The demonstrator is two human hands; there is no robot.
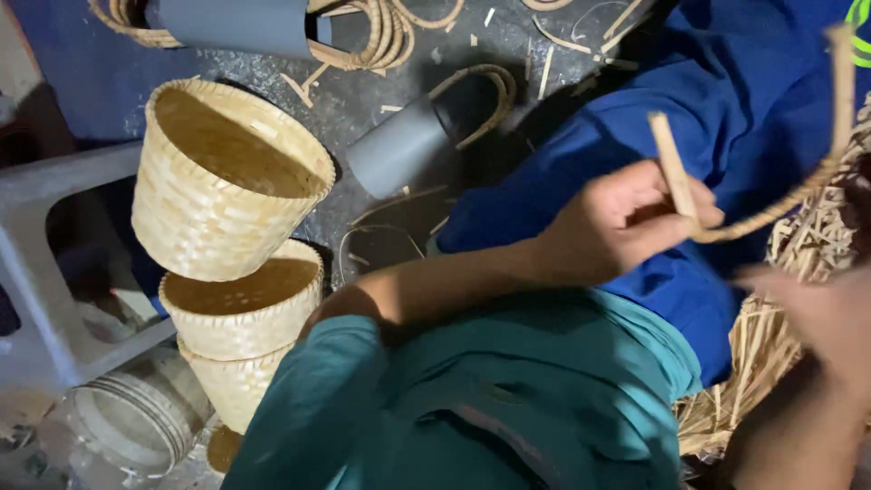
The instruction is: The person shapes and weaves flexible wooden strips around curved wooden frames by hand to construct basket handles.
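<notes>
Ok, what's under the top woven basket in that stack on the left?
Under the top woven basket sit two more baskets, nested rims up. The lowest one's base is hidden behind the teal sleeve.

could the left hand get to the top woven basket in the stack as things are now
Probably yes, but not straight away: the left hand grips a bent cane strip and would have to free itself first. Nothing stands between it and the top woven basket, only dark floor and a grey tube.
</notes>
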